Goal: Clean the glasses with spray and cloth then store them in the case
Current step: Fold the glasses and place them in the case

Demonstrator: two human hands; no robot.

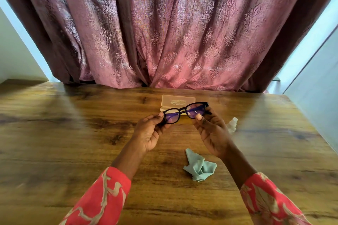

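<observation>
Both my hands hold up black-framed glasses [182, 110] with purple-tinted lenses above the wooden table [73, 133]. My left hand [151, 131] pinches the left end of the frame. My right hand [210, 129] pinches the right lens rim with its thumb. Behind the glasses an open translucent case [178, 99] lies on the table, its lower half partly hidden by the frame. A small clear spray bottle [232, 124] lies just right of my right hand. A crumpled mint-green cloth [199, 167] rests on the table nearer to me, below my right wrist.
A pink patterned curtain [164, 33] hangs along the table's far edge. The right table edge runs close to a pale wall [318, 97].
</observation>
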